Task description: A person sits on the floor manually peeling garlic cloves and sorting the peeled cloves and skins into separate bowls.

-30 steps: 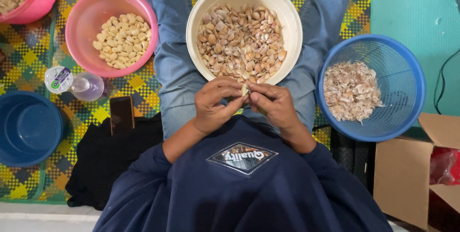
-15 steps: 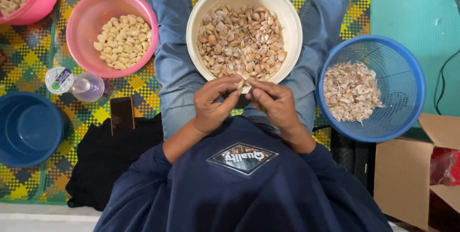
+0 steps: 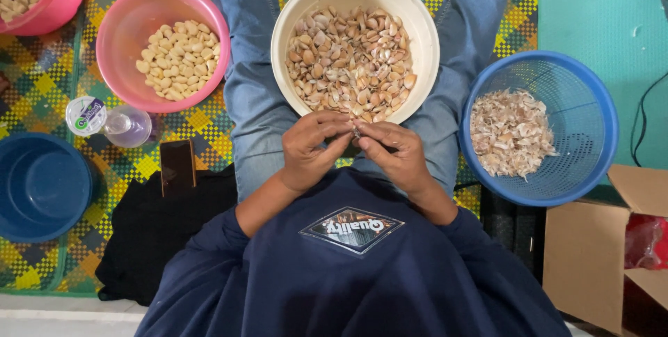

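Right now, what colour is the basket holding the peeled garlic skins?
Blue, a perforated plastic basket; the head view shows it best.

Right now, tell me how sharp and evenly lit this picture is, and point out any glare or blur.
Head view: light is soft and even, shadows faint under the cream bowl and blue basket; garlic cloves and both hands, left hand and right hand, are sharp, no motion blur; slight shine on the pink bowl rim; the small piece between the fingertips is too tiny to make out.
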